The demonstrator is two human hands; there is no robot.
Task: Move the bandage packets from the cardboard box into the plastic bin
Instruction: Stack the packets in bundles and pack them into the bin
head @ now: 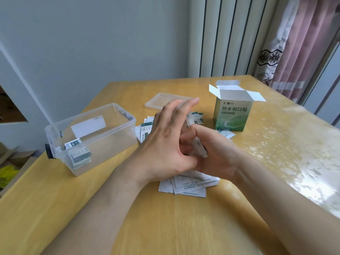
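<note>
The green and white cardboard box (232, 113) stands upright at the back right with its top flaps open. A clear plastic bin (92, 137) sits at the left, with a small stack of bandage packets (78, 152) in its near corner. Loose packets (189, 184) lie scattered on the table under and behind my hands. My left hand (167, 142) and my right hand (217, 157) meet above the table middle, both pinching a bunch of white packets (197, 146) between them. Most of that bunch is hidden by my fingers.
The bin's clear lid (165, 101) lies flat behind the scattered packets. The wooden table (165, 227) has a glossy cover. A radiator and a pink curtain stand behind the table's far right edge. Cardboard boxes sit on the floor at the left.
</note>
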